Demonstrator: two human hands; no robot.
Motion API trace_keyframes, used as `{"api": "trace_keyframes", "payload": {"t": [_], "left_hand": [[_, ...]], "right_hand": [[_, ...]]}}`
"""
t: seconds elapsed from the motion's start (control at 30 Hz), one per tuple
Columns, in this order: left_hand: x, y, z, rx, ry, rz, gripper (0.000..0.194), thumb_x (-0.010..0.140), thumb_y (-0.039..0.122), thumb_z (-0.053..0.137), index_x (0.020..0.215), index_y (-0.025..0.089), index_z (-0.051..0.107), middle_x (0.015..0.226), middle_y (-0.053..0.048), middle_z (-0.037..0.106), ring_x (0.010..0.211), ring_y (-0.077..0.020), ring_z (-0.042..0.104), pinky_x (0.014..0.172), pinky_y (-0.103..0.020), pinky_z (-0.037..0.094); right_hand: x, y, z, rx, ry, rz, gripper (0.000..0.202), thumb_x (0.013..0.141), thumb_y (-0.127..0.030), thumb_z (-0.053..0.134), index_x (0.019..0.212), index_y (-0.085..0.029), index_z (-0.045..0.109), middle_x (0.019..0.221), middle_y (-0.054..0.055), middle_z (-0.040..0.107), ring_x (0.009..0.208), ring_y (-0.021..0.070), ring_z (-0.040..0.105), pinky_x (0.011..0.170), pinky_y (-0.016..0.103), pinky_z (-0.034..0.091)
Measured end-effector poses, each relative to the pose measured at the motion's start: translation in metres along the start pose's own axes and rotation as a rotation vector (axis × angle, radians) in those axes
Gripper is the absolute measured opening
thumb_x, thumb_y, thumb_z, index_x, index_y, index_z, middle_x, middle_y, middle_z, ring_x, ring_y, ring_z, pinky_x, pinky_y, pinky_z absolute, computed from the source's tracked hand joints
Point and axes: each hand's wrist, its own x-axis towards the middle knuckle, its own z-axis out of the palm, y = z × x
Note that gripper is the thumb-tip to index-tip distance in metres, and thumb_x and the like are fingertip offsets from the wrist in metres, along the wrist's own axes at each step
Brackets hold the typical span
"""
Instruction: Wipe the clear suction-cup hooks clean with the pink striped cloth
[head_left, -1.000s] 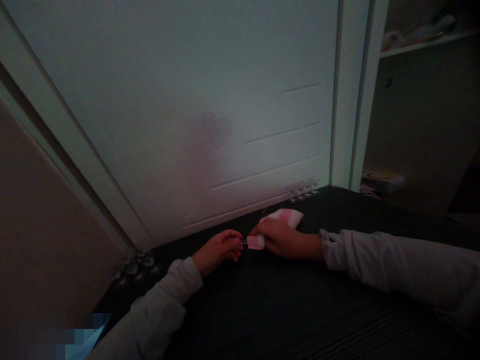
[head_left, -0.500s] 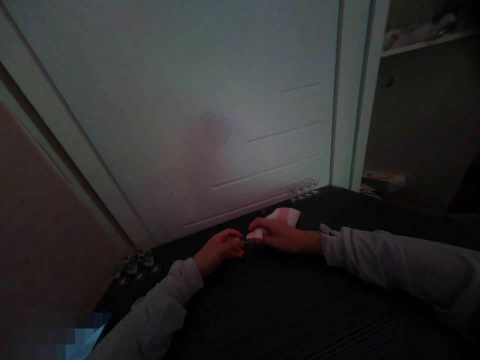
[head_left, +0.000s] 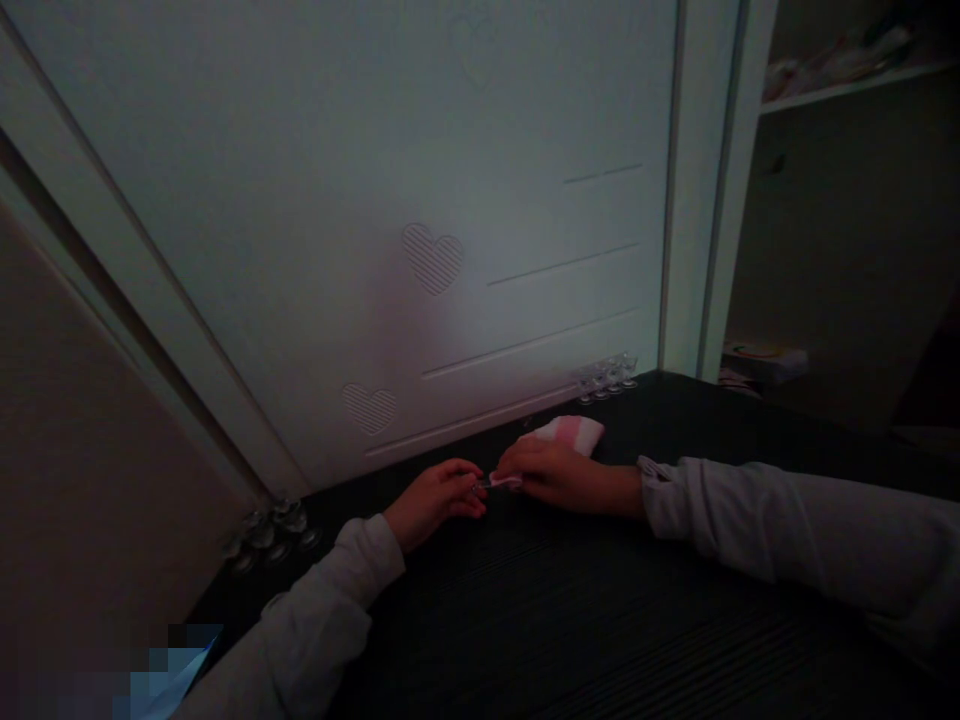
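Observation:
Between the fingertips of my left hand (head_left: 439, 497) is a small clear stemmed piece (head_left: 484, 486), mostly hidden; it looks like the little glasses standing nearby. My right hand (head_left: 559, 474) is closed on a pink and white cloth (head_left: 577, 432). One end of the cloth sticks out by my right fingertips and meets the clear piece. The rest of it spreads behind that hand on the black tabletop (head_left: 540, 600). Both hands are low over the table, close together.
Several small clear stemmed glasses (head_left: 607, 378) stand in rows against the white panel (head_left: 300, 250) at the back right. More clear glasses (head_left: 277, 528) stand at the left edge by the wall. A shelf (head_left: 855, 88) with assorted things is at the right.
My right fingers have turned over the front of the cloth, and less of its near end shows. A little more of the clear piece is visible. My left hand has hardly moved.

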Motion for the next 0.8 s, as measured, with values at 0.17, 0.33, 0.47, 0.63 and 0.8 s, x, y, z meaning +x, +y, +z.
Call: {"api": "trace_keyframes", "payload": {"t": [0.17, 0.33, 0.47, 0.63, 0.8], "left_hand": [[0.0012, -0.0017, -0.0009, 0.005, -0.001, 0.009, 0.033, 0.069, 0.032, 0.075, 0.089, 0.014, 0.057, 0.074, -0.002, 0.065, 0.06, -0.0115, 0.063, 0.062, -0.027, 0.049], [0.0024, -0.0038, -0.0027, 0.011, -0.003, 0.019, 0.038, 0.065, 0.033, 0.078, 0.09, 0.014, 0.056, 0.078, -0.003, 0.066, 0.063, -0.0122, 0.064, 0.064, -0.028, 0.048], [0.0026, -0.0049, -0.0028, 0.018, -0.01, 0.027, 0.041, 0.062, 0.034, 0.08, 0.09, 0.014, 0.057, 0.081, -0.004, 0.067, 0.064, -0.0129, 0.064, 0.066, -0.029, 0.049], [0.0026, -0.0058, -0.0022, 0.033, 0.001, 0.031, 0.042, 0.061, 0.034, 0.081, 0.09, 0.014, 0.058, 0.081, -0.004, 0.068, 0.064, -0.013, 0.065, 0.065, -0.028, 0.049], [0.0018, -0.005, -0.0024, 0.044, -0.002, 0.035, 0.041, 0.062, 0.033, 0.081, 0.09, 0.014, 0.058, 0.081, -0.004, 0.067, 0.065, -0.0132, 0.065, 0.066, -0.029, 0.049]], "right_hand": [[0.0006, -0.0022, -0.0001, -0.054, -0.037, 0.051, 0.026, 0.087, -0.013, 0.049, 0.107, -0.013, 0.065, 0.097, 0.01, 0.07, 0.086, 0.0194, 0.061, 0.078, 0.033, 0.047], [0.0009, -0.0033, 0.0008, -0.086, -0.059, 0.097, 0.029, 0.087, -0.013, 0.046, 0.109, -0.015, 0.064, 0.1, 0.009, 0.07, 0.088, 0.0196, 0.062, 0.078, 0.033, 0.046], [0.0015, -0.0057, 0.0009, -0.099, -0.078, 0.136, 0.029, 0.087, -0.011, 0.044, 0.106, -0.014, 0.065, 0.101, 0.009, 0.071, 0.089, 0.0201, 0.063, 0.08, 0.033, 0.046], [0.0028, -0.0081, 0.0, -0.131, -0.108, 0.176, 0.025, 0.087, -0.012, 0.045, 0.102, -0.015, 0.065, 0.098, 0.009, 0.071, 0.086, 0.0208, 0.062, 0.076, 0.033, 0.045], [0.0039, -0.009, 0.0007, -0.191, -0.113, 0.243, 0.019, 0.086, -0.014, 0.046, 0.092, -0.013, 0.064, 0.086, 0.011, 0.068, 0.077, 0.0211, 0.059, 0.068, 0.032, 0.043]]}}
